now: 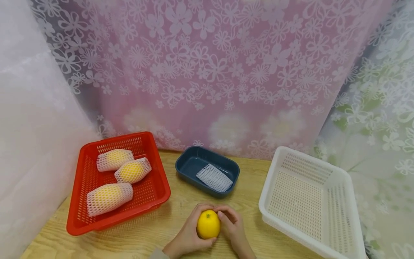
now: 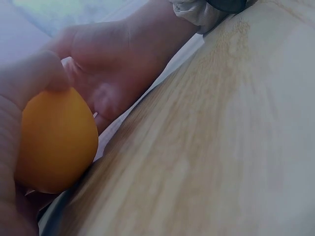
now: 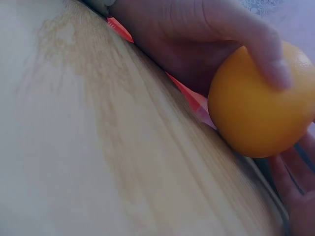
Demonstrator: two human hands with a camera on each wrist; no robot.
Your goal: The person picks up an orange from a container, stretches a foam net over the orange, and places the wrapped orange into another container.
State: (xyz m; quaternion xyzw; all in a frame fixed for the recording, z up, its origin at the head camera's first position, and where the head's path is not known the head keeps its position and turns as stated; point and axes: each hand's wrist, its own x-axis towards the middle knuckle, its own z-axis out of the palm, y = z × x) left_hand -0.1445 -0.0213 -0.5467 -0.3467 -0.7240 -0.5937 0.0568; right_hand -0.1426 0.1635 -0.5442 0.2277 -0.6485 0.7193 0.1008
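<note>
A bare yellow citrus fruit point(image 1: 208, 224) with a green stem end is close over the wooden table, near its front edge. My left hand point(image 1: 192, 230) grips it, fingers round the far side and thumb across the near side, as the right wrist view also shows. On the fruit's right, my right hand point(image 1: 233, 226) lies against it with loosely bent fingers. Its thumb tip is at the fruit's upper right, leaving a gap to the palm, and in the right wrist view its fingers point(image 3: 290, 172) extend below the fruit. Beyond both hands, an empty white foam net sleeve point(image 1: 215, 177) lies in a dark blue tray point(image 1: 185, 166).
At left stands a red plastic basket point(image 1: 118, 220) with three yellow fruits in foam nets, one of them a netted fruit point(image 1: 110, 198) near its front. A white plastic basket point(image 1: 268, 190) stands at right. Patterned curtains point(image 1: 207, 72) hang behind the wooden table point(image 1: 145, 230).
</note>
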